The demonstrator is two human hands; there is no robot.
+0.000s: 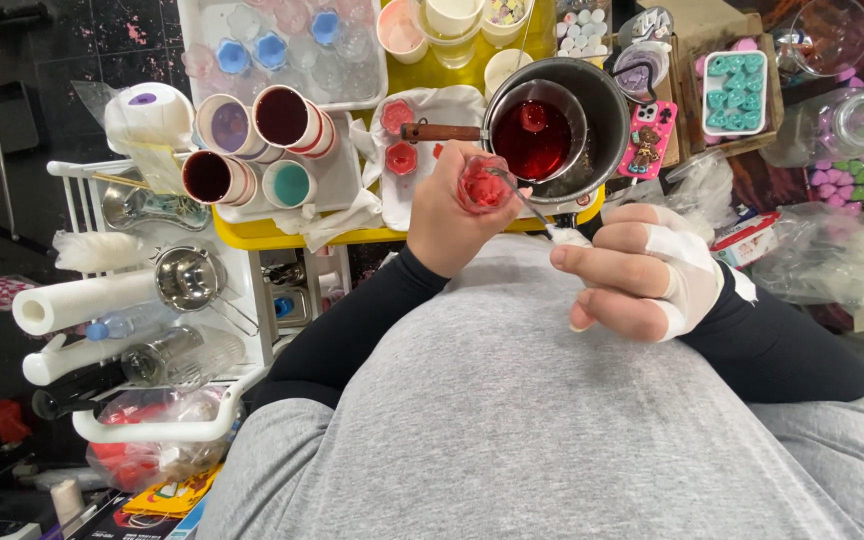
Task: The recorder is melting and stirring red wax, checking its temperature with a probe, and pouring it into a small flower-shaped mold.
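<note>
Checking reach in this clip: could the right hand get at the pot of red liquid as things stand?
Probably yes: the right hand sits just below the pot of red liquid, nothing between, though its fingers pinch a thin tool.

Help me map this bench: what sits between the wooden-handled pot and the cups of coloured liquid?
In the head view, a white tray with red moulded pieces lies between the pot and the cups.

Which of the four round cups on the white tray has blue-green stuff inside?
The small white cup at the tray's front right corner. Its filling is teal, while the other three cups hold pale purple or dark red liquid.
</note>
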